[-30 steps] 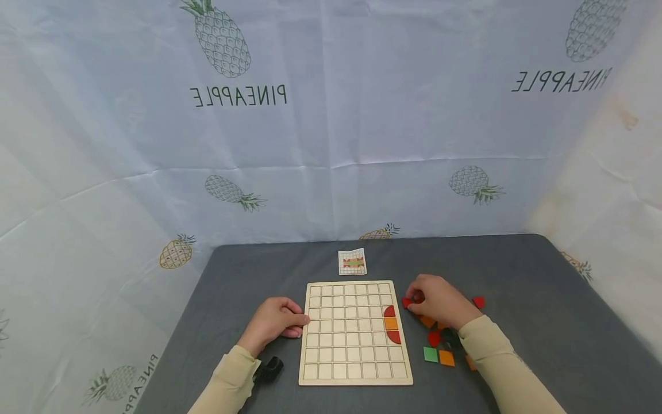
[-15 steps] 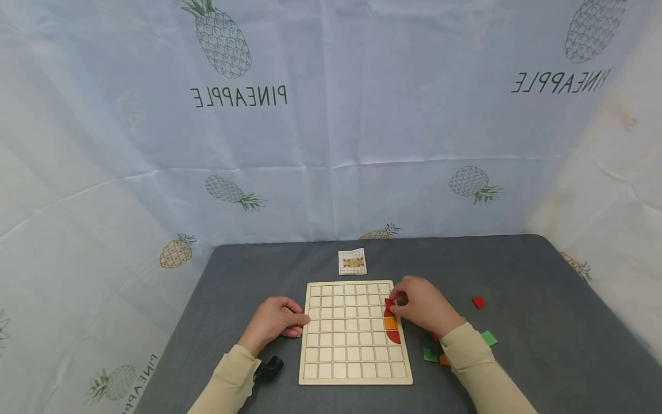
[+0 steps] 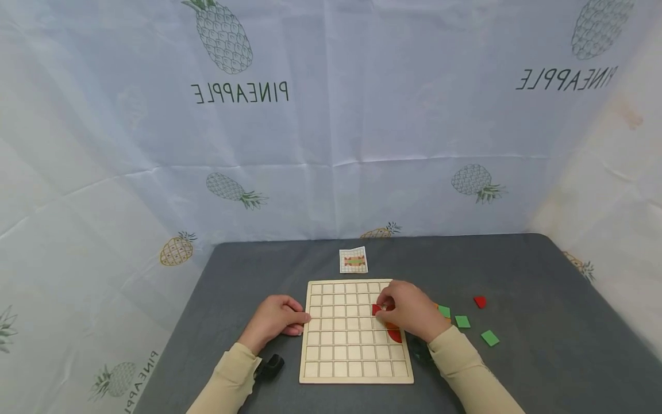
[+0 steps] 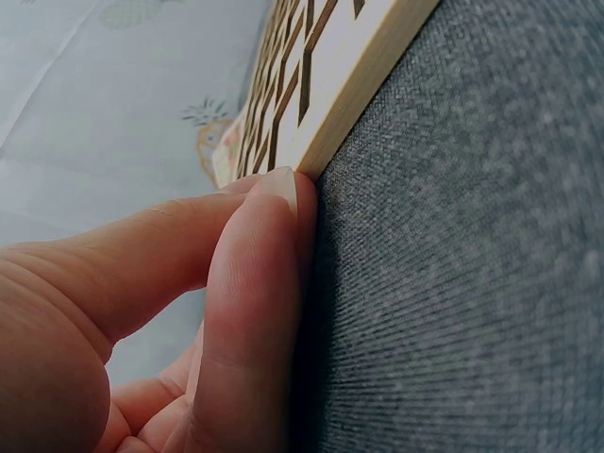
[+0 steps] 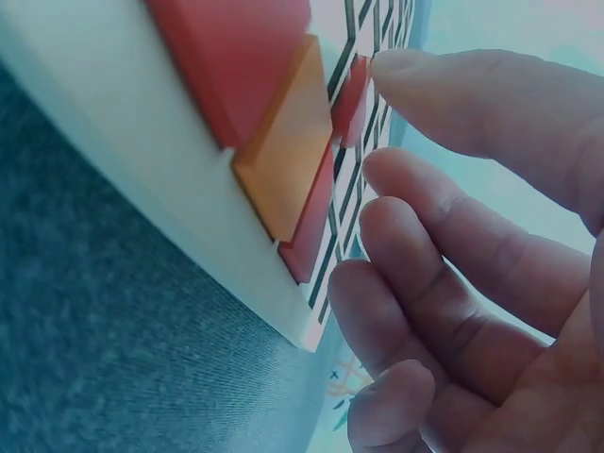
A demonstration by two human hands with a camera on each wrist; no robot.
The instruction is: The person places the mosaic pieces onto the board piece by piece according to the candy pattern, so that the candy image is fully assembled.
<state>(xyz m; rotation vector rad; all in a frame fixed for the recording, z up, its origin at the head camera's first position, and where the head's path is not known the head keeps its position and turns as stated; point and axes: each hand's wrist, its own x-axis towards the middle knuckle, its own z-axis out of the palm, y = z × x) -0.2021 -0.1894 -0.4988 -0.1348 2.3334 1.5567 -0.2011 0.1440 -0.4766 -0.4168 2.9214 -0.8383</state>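
Observation:
A pale wooden grid board lies on the dark tabletop. My left hand holds its left edge, thumb over the rim and fingers beside it. Over the upper right of the grid, my right hand pinches a small red tile between thumb and index fingertips, close to the board. In the right wrist view this red tile shows at the thumb tip, other fingers loosely bent. An orange tile sits between two red tiles along the board's right edge. One is a red quarter-round tile.
A small pattern card lies behind the board. Right of my right hand are several green tiles and a lone red tile. My right wrist hides more pieces. A printed pineapple cloth hangs behind the table.
My right hand has moved left from the loose pieces onto the board, carrying a red tile first to the right column, then further left. My left hand stays at the board's edge.

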